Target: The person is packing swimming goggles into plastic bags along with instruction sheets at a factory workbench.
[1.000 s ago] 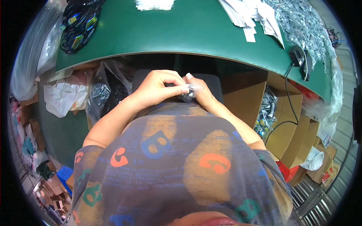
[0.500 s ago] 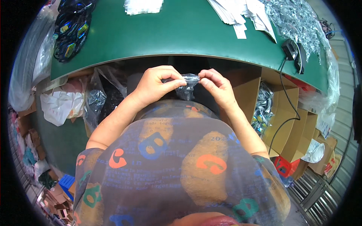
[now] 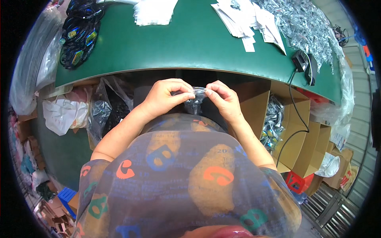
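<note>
Between my hands hangs a small clear plastic bag (image 3: 194, 104), in front of my body and just below the table's near edge. My left hand (image 3: 168, 95) pinches the left end of its top edge between thumb and fingers. The right end of that edge is pinched in my right hand (image 3: 224, 99). Something dark shows through the bag's lower part; whether it is inside or behind, I cannot tell. Over the hands lies the near edge of a green table (image 3: 174, 49).
On the table are dark goggles-like items (image 3: 81, 37), a stack of clear bags (image 3: 154, 12), white papers (image 3: 238, 20) and a heap of shiny plastic packets (image 3: 303, 27). A black device (image 3: 303, 63) trails a cable. At right stands an open cardboard box (image 3: 295, 127) holding bagged items.
My right hand has shifted slightly left, nearer the left hand, along the bag's top edge. The whole view has tilted a little, with table and hands appearing lower.
</note>
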{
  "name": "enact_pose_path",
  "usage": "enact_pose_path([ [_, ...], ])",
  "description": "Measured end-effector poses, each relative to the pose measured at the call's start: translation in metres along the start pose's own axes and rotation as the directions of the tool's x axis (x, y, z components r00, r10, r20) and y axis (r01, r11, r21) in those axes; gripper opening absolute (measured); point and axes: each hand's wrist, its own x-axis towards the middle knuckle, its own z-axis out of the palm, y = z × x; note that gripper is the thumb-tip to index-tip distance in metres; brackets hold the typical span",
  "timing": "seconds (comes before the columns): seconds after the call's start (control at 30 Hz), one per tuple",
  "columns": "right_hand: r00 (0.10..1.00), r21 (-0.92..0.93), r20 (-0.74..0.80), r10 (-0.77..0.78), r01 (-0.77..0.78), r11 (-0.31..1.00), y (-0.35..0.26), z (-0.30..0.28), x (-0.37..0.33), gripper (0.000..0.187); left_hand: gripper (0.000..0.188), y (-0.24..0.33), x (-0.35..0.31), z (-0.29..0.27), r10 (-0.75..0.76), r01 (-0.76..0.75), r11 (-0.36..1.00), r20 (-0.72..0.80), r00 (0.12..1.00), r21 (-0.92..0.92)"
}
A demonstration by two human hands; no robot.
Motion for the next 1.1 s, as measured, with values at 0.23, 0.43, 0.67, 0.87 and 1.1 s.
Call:
enact_pose_path([
  [0.23, 0.998, 0.190, -0.058, 0.013, -0.001, 0.982, 0.007, 0.009, -0.002, 0.011, 0.012, 0.007, 0.003, 0.000, -0.099, 0.094, 0.992, 0.059, 0.993, 0.089],
  [0.43, 0.996, 0.361, -0.074, 0.054, -0.024, 0.932, 0.009, 0.016, 0.000, 0.011, 0.018, -0.010, -0.001, 0.006, -0.023, 0.023, 0.999, -0.002, 1.000, -0.036],
  [0.67, 0.985, 0.503, -0.075, 0.158, -0.099, 0.859, 0.020, 0.013, 0.002, 0.018, 0.018, -0.014, 0.003, 0.011, -0.009, 0.011, 1.000, -0.077, 0.997, 0.025],
  [0.87, 0.999, 0.349, -0.006, 0.052, -0.047, 0.936, 0.018, 0.001, 0.003, 0.019, 0.021, -0.014, 0.001, 0.011, -0.004, 0.006, 1.000, -0.059, 0.998, 0.026],
  [1.1, 1.000, 0.218, 0.004, 0.008, -0.009, 0.976, 0.018, 0.002, 0.006, 0.011, 0.020, -0.018, 0.002, 0.013, -0.014, 0.012, 0.999, -0.072, 0.997, -0.032],
])
